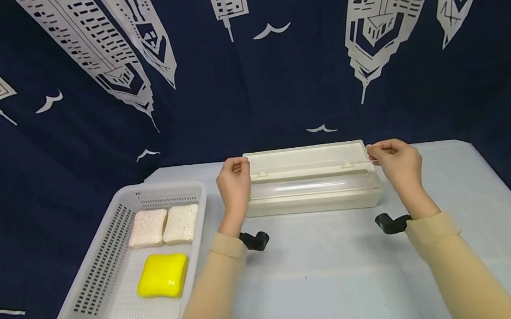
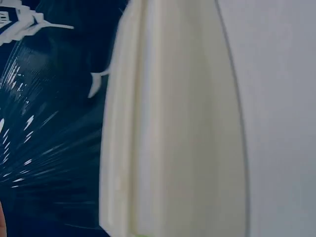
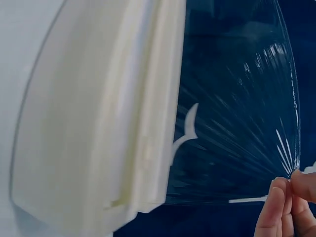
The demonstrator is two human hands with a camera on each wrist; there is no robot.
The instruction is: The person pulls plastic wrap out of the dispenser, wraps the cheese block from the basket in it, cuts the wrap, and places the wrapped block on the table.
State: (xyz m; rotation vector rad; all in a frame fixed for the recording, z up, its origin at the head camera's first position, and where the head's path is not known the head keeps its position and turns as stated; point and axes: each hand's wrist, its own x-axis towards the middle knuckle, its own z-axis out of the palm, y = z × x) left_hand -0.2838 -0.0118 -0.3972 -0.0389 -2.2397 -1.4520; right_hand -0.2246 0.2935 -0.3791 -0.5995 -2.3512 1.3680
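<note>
A cream cling film dispenser (image 1: 314, 204) lies lengthwise across the table with its lid tipped back. Its film roll (image 1: 311, 185) shows in the trough. Clear cling film (image 3: 237, 98) stretches out from the dispenser, its creases running together at the pinched corners. With thumb and fingers, my right hand (image 1: 400, 162) pinches one corner just past the dispenser's right end. My left hand (image 1: 234, 190) is at the left end, fingers curled at the other corner; the left wrist view shows creases gathering towards that hand, which barely enters the frame.
On the left, a white perforated basket (image 1: 88, 250) holds two pale speckled slices (image 1: 148, 228) side by side and a glossy yellow block (image 1: 162, 275). A dark blue curtain (image 1: 250, 88) with white building prints hangs right behind the white table (image 1: 325, 292).
</note>
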